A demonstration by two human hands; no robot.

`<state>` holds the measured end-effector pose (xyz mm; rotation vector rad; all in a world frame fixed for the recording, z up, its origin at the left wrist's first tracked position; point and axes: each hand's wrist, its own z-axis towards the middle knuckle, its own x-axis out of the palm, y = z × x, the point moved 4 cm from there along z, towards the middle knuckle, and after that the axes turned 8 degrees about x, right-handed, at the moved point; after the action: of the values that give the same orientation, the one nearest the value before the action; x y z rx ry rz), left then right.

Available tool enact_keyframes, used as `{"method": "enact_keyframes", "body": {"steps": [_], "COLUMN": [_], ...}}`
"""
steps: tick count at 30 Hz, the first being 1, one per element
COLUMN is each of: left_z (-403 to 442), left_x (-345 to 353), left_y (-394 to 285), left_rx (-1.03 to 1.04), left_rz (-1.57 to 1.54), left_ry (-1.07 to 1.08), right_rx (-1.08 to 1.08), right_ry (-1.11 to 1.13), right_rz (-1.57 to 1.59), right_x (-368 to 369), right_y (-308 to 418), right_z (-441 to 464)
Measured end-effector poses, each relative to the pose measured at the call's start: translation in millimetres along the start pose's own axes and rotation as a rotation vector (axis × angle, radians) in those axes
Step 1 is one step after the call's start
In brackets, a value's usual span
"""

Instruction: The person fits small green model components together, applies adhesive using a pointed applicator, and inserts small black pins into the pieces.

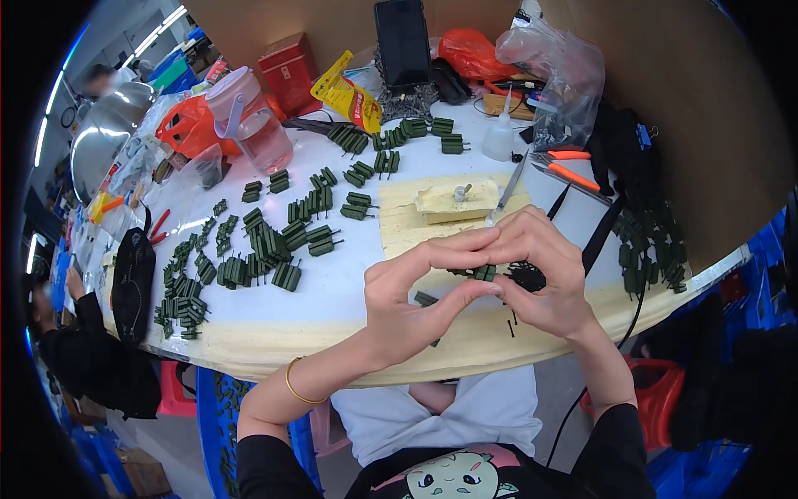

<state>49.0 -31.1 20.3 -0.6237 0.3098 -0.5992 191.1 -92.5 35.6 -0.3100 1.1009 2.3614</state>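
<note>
My left hand point(407, 291) and my right hand point(544, 266) meet over the front of the table, fingertips together and closed. Between the thumbs and fingers shows a small dark green plastic part point(484, 272), mostly hidden. Right behind the hands sits a cream block point(449, 218) with a small metal piece on top, on a yellowish board point(399, 224). Under my right hand is a cluster of small black parts point(525, 276). One loose green piece point(426, 298) is partly covered by my left hand, and a thin black pin point(511, 326) lies nearby.
Many green parts point(266, 241) spread across the left of the table, with another pile point(650, 249) at right. A pitcher of liquid point(258, 125), a phone point(402, 41), a squeeze bottle point(499, 137) and orange-handled pliers point(573, 173) stand or lie farther back. Another person point(91, 349) sits at left.
</note>
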Motion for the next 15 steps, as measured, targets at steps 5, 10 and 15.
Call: {"method": "enact_keyframes", "body": {"steps": [5,10,15], "left_z": [-1.7,-3.5,-2.0], "left_x": [1.5,1.1,1.6], "left_y": [0.5,-0.9,-0.2], "left_rx": [0.070,0.101,0.123], "left_rz": [0.025,0.049,0.054], "left_ry": [-0.025,-0.016,-0.006], "right_rx": [-0.002,-0.017,-0.026], "right_ry": [0.043,0.039,0.021], "right_rz": [0.018,0.037,0.038], "right_x": [-0.6,1.0,0.1], "right_y": [-3.3,-4.6,-4.6], "right_z": [-0.4,-1.4,-2.0]}}
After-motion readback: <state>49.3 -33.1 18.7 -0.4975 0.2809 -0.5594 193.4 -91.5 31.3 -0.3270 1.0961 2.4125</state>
